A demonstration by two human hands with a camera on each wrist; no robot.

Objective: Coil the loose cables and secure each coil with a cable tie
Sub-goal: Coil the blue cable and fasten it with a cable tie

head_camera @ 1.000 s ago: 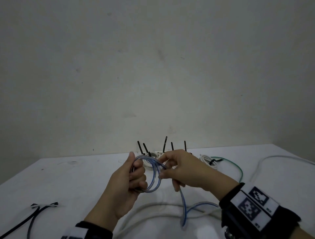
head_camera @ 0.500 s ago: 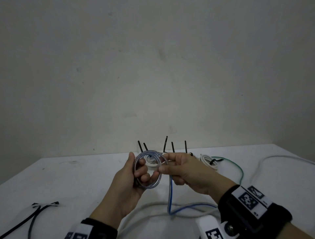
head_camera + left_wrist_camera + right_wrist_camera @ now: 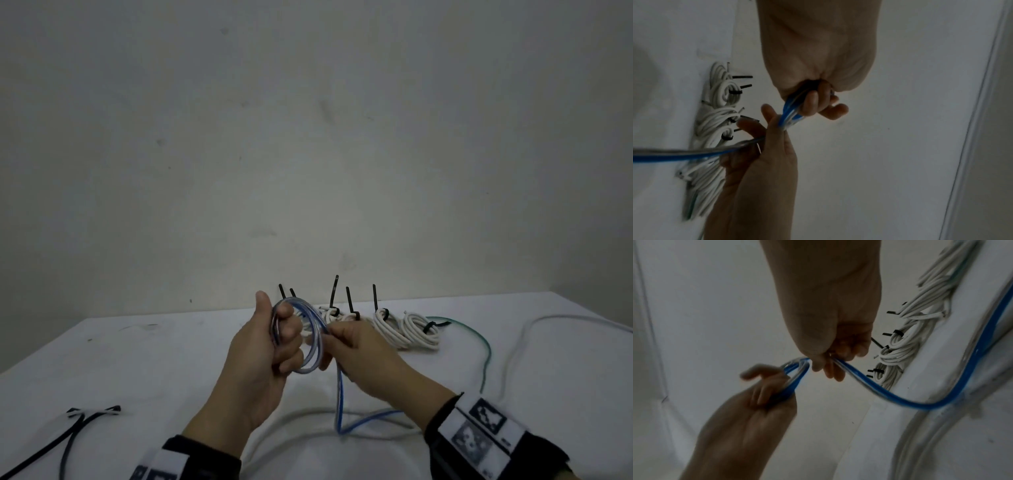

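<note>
A clear-and-blue cable is wound into a small coil (image 3: 313,337) held above the white table (image 3: 154,359). My left hand (image 3: 270,346) grips the coil, thumb up, fingers curled through the loops; the same grip shows in the left wrist view (image 3: 813,104). My right hand (image 3: 346,339) pinches the cable at the coil's right side (image 3: 828,363). The loose tail (image 3: 339,397) hangs from the right hand down to the table and bends right (image 3: 920,404).
Several white coils (image 3: 407,329) bound with black cable ties (image 3: 349,303) lie at the table's back by the wall. A green cable (image 3: 486,349) and a white cable (image 3: 534,325) trail at right. Loose black ties (image 3: 78,421) lie front left. A thick white cable (image 3: 301,435) lies below the hands.
The coil has turned more edge-on and my right hand has brought another turn of cable to it. The loose tail on the table has shortened and shifted.
</note>
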